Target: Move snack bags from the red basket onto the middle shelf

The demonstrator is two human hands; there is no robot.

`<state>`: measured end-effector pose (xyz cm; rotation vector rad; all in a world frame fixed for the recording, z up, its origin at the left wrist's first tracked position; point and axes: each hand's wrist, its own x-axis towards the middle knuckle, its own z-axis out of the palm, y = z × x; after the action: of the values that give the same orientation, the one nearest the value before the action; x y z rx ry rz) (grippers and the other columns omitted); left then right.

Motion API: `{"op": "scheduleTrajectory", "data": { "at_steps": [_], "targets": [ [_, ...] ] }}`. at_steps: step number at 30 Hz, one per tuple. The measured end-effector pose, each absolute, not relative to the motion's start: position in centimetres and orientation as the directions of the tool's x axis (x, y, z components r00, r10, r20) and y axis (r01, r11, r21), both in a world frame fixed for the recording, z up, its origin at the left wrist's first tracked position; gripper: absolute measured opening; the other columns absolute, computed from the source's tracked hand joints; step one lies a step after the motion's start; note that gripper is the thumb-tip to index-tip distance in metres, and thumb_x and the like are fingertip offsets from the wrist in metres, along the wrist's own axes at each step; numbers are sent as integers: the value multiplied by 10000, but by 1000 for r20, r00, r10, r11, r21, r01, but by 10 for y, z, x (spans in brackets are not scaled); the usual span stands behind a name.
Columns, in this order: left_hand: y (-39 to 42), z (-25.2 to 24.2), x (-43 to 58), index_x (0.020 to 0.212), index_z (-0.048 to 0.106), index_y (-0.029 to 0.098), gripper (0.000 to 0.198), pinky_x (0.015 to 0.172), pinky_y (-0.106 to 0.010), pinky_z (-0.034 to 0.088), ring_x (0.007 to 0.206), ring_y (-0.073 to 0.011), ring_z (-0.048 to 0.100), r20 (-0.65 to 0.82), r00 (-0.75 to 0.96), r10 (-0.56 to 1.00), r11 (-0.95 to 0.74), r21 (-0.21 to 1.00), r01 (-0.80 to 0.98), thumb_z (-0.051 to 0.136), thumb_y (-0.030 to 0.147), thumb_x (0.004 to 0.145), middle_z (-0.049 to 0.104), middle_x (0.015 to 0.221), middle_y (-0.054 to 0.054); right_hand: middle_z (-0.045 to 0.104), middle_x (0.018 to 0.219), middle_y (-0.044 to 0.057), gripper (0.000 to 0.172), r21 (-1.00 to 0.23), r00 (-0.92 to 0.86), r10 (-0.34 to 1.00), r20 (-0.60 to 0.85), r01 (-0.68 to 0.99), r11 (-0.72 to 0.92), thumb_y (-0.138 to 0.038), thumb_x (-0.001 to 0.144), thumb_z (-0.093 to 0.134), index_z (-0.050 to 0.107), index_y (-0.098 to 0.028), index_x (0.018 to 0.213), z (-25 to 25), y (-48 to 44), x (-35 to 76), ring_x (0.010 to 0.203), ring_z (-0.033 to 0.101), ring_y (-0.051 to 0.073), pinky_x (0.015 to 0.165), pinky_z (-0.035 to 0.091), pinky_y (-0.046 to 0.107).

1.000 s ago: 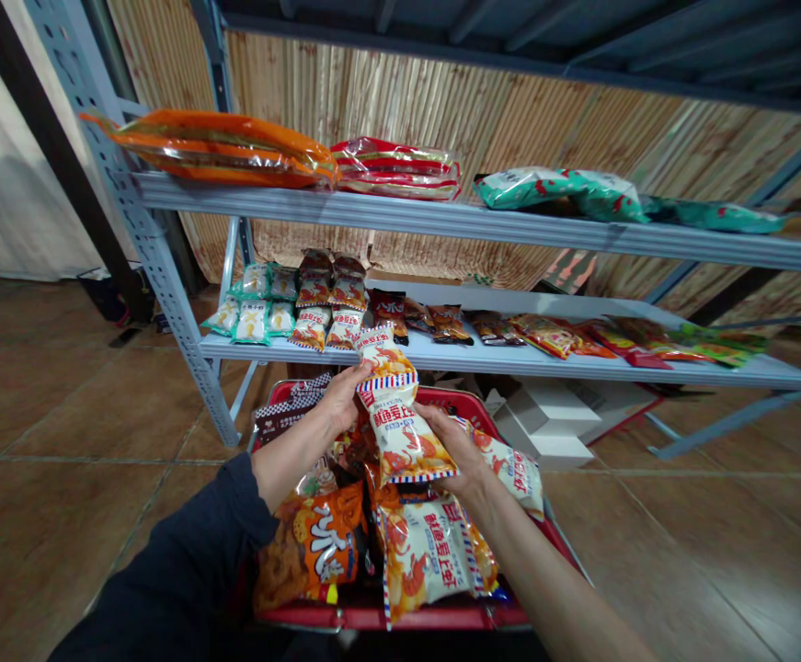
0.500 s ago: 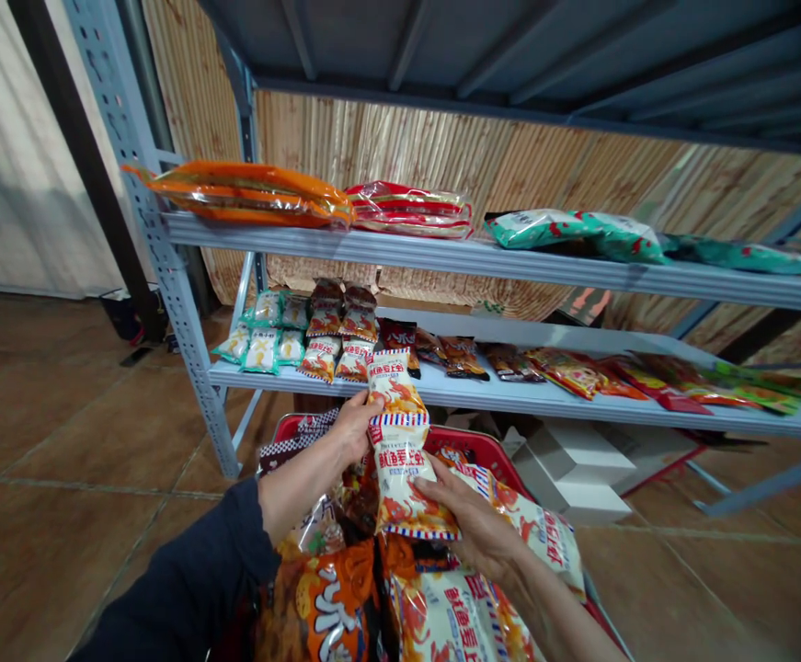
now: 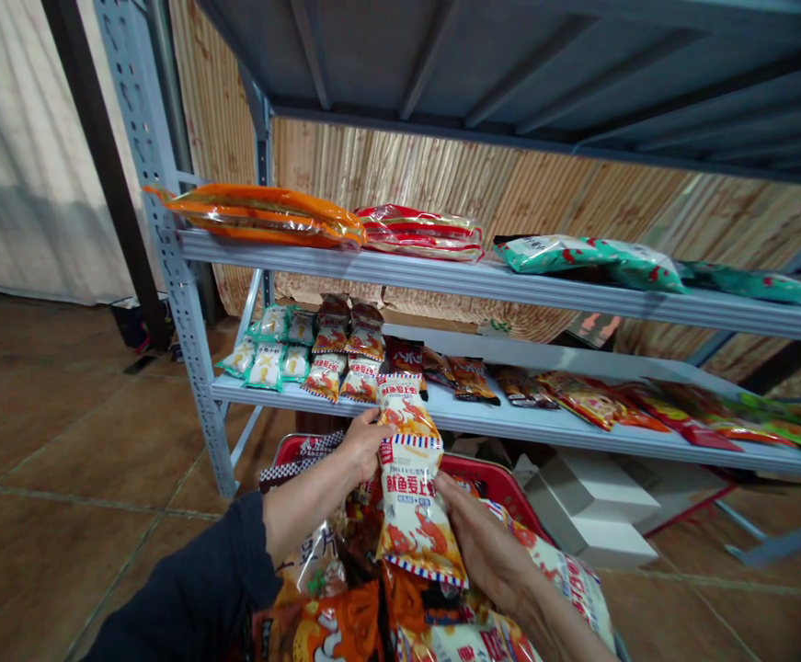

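Observation:
Both my hands hold a strip of linked white snack packets (image 3: 414, 501) with red shrimp pictures, raised above a red basket (image 3: 489, 469). My left hand (image 3: 362, 446) pinches the strip near its upper packet (image 3: 404, 409), fingers closed on it. My right hand (image 3: 486, 547) supports the lower packet from beneath and to the right, fingers curled round its edge. The strip's top sits just in front of the lower shelf (image 3: 510, 425) edge.
The basket is full of orange and white snack bags (image 3: 331, 630). The lower shelf carries rows of small packets (image 3: 335, 354); the upper shelf (image 3: 441, 276) has orange (image 3: 262, 213), red and green bags. White boxes (image 3: 593, 510) lie on the floor under the rack.
The view has tilted up and moved closer to the rack. My hands and the strip of packets have stayed together, with the strip's top now closer to the lower shelf edge.

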<state>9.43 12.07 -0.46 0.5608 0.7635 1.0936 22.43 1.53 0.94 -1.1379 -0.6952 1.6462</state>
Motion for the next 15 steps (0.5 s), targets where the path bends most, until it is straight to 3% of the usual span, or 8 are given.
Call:
{"op": "scheduleTrajectory", "data": {
  "at_steps": [6,15],
  "targets": [
    [116,-1,101,1014,519,124,431,615,-332,502,575,-181,616,-277,237,931,363,765,-532,594,2,607,635,682,-40,699,911,80,498,-835,0,917,-400,-412,-364,-353,735,634,503,-165,1178,18,35,218,844,660,236,735,533,370],
    [123,5,102,982,555,130,378,655,-317,499,605,-171,621,-267,236,934,354,776,-522,617,29,623,653,705,-36,701,917,46,491,-843,48,936,-348,-453,-290,-304,739,627,468,-223,1196,15,60,219,781,671,217,702,544,364]
  ]
}}
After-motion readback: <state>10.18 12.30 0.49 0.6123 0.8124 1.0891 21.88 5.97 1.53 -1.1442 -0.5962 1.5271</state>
